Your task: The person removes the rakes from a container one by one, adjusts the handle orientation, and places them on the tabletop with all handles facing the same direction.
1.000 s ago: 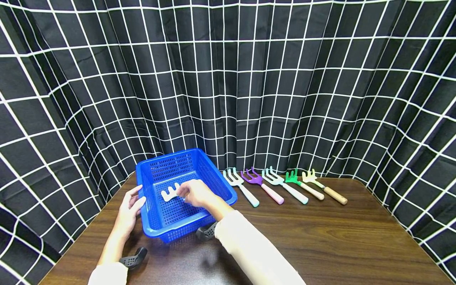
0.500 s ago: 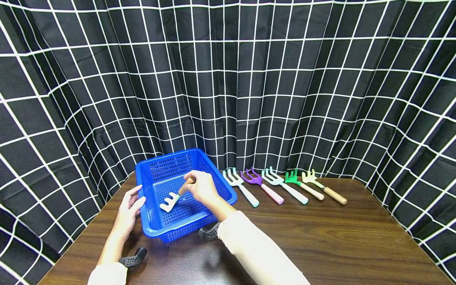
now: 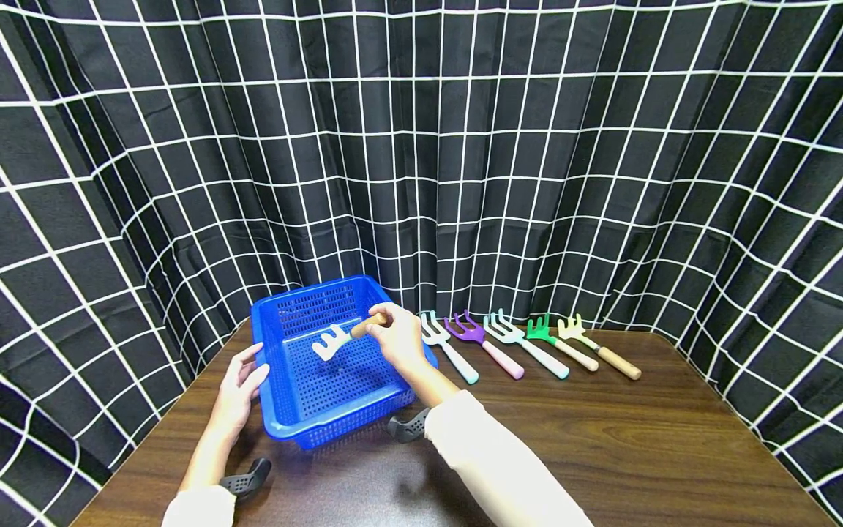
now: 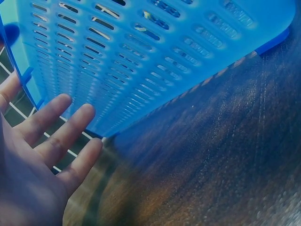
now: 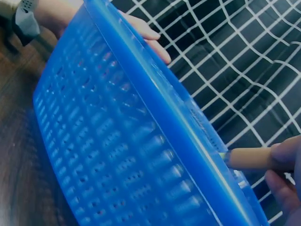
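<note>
A small hand fork (image 3: 332,342) with white tines and a wooden handle is held in my right hand (image 3: 398,337). The fingers pinch the end of its handle, and the tines hang over the inside of a blue plastic basket (image 3: 342,413). In the right wrist view the wooden handle (image 5: 249,158) shows above the basket rim. My left hand (image 3: 237,384) holds the left rim of the basket between thumb and a finger. Seen in the left wrist view, the other fingers (image 4: 70,136) spread loosely beside the perforated wall.
Right of the basket lies a row of hand forks: a pale mint one (image 3: 454,355), a purple one with pink handle (image 3: 484,340), another mint one (image 3: 527,342), a green one (image 3: 563,344) and a yellow-green one (image 3: 599,348). A gridded black curtain (image 3: 421,146) surrounds the wooden table (image 3: 626,439).
My right hand has lifted the hand fork from the basket floor and moved it up and to the right. The left hand and basket have stayed put.
</note>
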`<state>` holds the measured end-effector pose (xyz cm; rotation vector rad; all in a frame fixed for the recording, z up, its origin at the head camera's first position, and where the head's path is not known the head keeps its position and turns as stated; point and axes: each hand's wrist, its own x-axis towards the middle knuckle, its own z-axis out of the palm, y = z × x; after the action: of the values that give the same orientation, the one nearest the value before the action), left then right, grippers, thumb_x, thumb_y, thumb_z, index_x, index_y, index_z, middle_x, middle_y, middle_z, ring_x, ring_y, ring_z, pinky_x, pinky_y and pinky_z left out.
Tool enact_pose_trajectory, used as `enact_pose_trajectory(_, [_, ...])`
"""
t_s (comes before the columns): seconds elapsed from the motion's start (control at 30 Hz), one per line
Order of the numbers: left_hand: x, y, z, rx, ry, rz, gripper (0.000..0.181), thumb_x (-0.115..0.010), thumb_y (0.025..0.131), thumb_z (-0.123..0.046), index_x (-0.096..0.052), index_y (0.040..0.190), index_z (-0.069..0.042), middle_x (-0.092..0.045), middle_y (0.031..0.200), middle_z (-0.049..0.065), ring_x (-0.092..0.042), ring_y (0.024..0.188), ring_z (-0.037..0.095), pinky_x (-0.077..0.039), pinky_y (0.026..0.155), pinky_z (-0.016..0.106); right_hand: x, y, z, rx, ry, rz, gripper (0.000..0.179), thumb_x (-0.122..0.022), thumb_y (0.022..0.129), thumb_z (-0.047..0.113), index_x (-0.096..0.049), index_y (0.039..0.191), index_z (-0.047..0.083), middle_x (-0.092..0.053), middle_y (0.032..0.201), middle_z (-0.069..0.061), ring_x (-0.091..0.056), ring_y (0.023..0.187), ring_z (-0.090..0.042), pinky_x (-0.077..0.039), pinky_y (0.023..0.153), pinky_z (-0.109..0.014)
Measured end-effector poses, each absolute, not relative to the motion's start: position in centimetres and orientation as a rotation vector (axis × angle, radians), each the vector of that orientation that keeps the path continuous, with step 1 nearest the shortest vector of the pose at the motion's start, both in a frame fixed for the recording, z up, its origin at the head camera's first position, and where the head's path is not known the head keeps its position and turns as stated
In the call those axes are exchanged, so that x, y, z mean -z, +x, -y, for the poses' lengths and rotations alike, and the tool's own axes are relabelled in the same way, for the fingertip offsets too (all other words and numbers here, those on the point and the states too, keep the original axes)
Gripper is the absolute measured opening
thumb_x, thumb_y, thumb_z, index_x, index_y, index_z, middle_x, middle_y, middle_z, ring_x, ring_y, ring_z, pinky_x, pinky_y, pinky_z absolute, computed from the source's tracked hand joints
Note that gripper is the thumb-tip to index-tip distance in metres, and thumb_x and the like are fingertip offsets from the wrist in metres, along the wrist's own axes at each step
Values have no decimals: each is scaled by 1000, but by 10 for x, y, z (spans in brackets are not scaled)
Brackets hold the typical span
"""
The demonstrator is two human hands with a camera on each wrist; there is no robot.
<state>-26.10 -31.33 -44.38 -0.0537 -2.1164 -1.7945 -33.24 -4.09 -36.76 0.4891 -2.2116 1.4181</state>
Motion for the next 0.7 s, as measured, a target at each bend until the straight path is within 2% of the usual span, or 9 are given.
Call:
enact_pose_trajectory(0.2, [444, -262, 313, 1796, -56, 2109, 48, -47, 104, -16, -31, 147, -2, -43, 135, 34, -57, 94, -4, -48, 76, 19, 367, -336, 20, -1441, 449, 2096, 23, -77, 74, 1, -73, 97, 6, -72, 87, -5, -66, 76, -18, -52, 71, -31])
enact_pose_trajectory(0.5, [445, -261, 314, 1796, -59, 2115, 49, -47, 104, -17, -30, 147, -2, -42, 135, 35, -57, 93, -4, -48, 76, 20, 367, -341, -9, -1531, 346, 1929, 24, -75, 75, -2, -72, 98, 5, -71, 87, -7, -62, 72, -17, -47, 64, -24])
enact_pose_trajectory(0.7, [445, -262, 314, 1802, -79, 2100, 48, -47, 104, -16, -31, 146, -1, -42, 134, 36, -58, 93, -3, -49, 75, 19, 365, -344, -32, -1556, 275, 1884, 25, -76, 75, -1, -72, 99, 5, -71, 86, -8, -60, 73, -15, -45, 66, -23])
